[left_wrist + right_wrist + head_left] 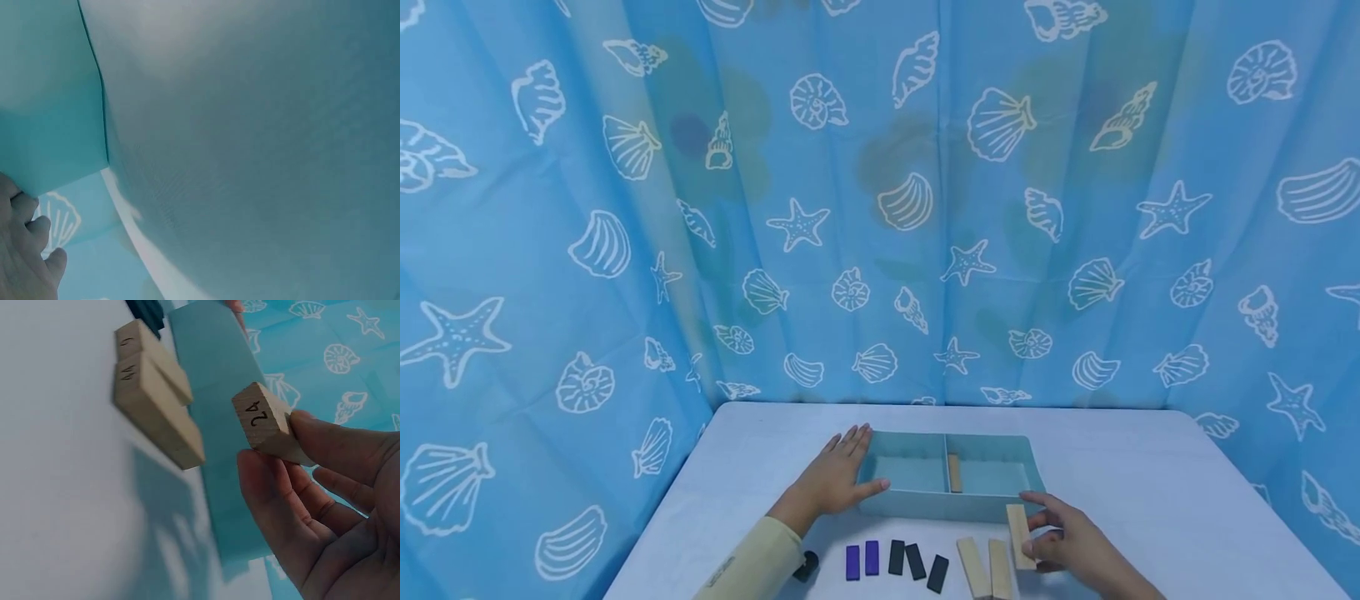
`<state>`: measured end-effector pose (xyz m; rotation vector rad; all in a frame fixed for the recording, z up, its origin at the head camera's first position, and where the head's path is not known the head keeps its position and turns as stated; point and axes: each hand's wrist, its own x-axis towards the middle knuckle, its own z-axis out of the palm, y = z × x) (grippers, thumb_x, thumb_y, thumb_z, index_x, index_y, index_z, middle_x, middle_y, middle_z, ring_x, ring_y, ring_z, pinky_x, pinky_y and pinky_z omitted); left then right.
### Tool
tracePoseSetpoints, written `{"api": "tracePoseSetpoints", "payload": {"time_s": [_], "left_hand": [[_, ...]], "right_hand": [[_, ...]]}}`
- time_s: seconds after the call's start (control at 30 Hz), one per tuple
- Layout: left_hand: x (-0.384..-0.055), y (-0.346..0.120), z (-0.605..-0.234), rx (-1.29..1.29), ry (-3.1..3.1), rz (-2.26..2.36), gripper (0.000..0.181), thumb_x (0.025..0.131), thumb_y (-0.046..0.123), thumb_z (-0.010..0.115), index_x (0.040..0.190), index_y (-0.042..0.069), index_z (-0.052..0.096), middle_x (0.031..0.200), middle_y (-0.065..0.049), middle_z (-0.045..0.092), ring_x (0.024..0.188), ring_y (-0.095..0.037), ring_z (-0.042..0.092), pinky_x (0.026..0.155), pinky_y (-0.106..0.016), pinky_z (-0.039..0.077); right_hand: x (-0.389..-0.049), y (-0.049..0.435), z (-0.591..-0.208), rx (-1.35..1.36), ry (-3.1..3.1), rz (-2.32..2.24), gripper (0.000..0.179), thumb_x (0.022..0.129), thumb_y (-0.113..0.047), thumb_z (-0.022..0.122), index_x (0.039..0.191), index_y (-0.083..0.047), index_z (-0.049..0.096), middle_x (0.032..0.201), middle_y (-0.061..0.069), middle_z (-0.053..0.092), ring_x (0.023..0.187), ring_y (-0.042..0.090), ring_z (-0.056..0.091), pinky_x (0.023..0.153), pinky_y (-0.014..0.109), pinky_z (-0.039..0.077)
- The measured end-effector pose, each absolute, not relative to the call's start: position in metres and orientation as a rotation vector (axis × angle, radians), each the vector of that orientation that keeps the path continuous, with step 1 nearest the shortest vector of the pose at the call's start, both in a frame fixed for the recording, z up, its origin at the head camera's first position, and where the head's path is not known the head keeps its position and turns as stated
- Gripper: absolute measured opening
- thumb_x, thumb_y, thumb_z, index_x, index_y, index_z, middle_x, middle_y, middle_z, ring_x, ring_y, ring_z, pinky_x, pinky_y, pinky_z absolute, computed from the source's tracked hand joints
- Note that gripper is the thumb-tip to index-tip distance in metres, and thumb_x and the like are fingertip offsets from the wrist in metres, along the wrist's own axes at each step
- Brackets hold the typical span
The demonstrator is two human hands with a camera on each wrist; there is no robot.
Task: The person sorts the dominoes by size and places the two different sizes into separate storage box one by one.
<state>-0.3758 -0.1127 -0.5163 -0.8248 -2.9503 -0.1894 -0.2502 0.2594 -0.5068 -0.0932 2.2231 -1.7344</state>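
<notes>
My right hand (1075,540) pinches a wooden block (1018,533) between thumb and fingers, in front of the right end of a pale blue-green box (925,506). The right wrist view shows "24" on the end of this held block (255,417). Two more wooden blocks, a left one (973,567) and a right one (999,568), lie on the table just left of it. The box has a divider, and one wooden block (955,472) stands against it in the right compartment. With fingers extended, my left hand (838,477) rests on the box's left side.
Left of the wooden blocks lie three black blocks (915,562) and two purple blocks (872,557). A black object (807,567) is partly hidden by the left sleeve. The white table (1112,467) meets a blue shell-patterned curtain (880,250) at the back.
</notes>
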Motion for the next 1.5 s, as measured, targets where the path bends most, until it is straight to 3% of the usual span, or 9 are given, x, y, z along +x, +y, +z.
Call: {"api": "tracePoseSetpoints", "payload": {"time_s": [0.37,0.63,1.03,1.5], "left_hand": [[-0.376,-0.113,-0.514,-0.832,-2.969,-0.171,0.097,0.089,0.075,0.036,0.155,0.007,0.017,0.161,-0.006,0.015,0.147,-0.024,0.012,0.116,-0.047,0.014],[-0.376,-0.112,-0.515,-0.821,-2.965,-0.179,0.097,0.089,0.076,0.035,0.155,0.007,0.018,0.161,-0.006,0.016,0.147,-0.024,0.012,0.116,-0.048,0.014],[-0.376,-0.113,-0.515,-0.812,-2.97,-0.192,0.098,0.089,0.076,0.035,0.156,0.007,0.016,0.161,-0.006,0.015,0.147,-0.025,0.013,0.116,-0.047,0.014],[-0.378,-0.114,-0.517,-0.832,-2.95,-0.206,0.097,0.089,0.075,0.036,0.155,0.006,0.019,0.161,-0.006,0.017,0.147,-0.025,0.014,0.116,-0.049,0.016]], "right_hand": [[-0.266,0.251,-0.485,-0.143,2.35,-1.729,0.077,0.084,-0.007,0.075,0.145,0.008,0.031,0.109,0.016,0.063,0.09,0.029,0.066,0.073,0.046,0.057],[-0.277,0.245,-0.472,-0.14,2.42,-1.713,0.072,0.086,-0.007,0.073,0.144,0.011,0.033,0.119,0.027,0.06,0.094,0.03,0.067,0.074,0.044,0.058],[-0.307,0.234,-0.47,-0.06,2.496,-1.698,0.06,0.088,-0.009,0.072,0.139,0.007,0.044,0.114,0.019,0.064,0.091,0.029,0.068,0.072,0.041,0.058],[-0.327,0.225,-0.48,-0.01,2.55,-1.646,0.052,0.088,-0.002,0.069,0.135,0.006,0.048,0.11,0.015,0.062,0.089,0.024,0.067,0.071,0.039,0.058]]}}
